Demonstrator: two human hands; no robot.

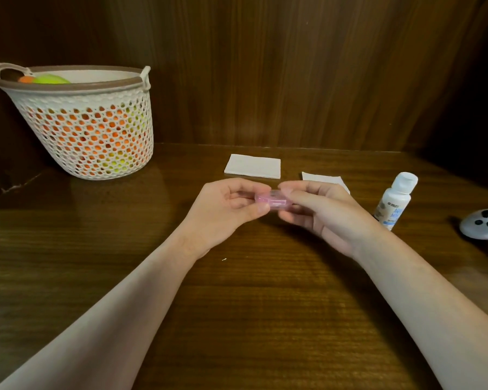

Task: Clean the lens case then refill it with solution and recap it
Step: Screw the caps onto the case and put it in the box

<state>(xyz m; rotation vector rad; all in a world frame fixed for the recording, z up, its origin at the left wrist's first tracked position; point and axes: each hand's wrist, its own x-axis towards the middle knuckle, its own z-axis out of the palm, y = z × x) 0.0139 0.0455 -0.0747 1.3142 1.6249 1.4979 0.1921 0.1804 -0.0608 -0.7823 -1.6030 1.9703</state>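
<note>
A small pink translucent lens case (271, 201) is held above the middle of the wooden table between both hands. My left hand (226, 212) pinches its left end with thumb and fingers. My right hand (319, 212) grips its right end, fingers curled over the top; much of the case is hidden by my fingers. A white solution bottle (395, 199) with a white cap stands upright to the right of my right hand.
Two white folded tissues lie beyond my hands, one tissue (253, 166) at centre and a second tissue (323, 178) partly behind my right hand. A white lattice basket (82, 122) with orange and green items stands back left. A grey game controller (485, 225) lies at the right edge.
</note>
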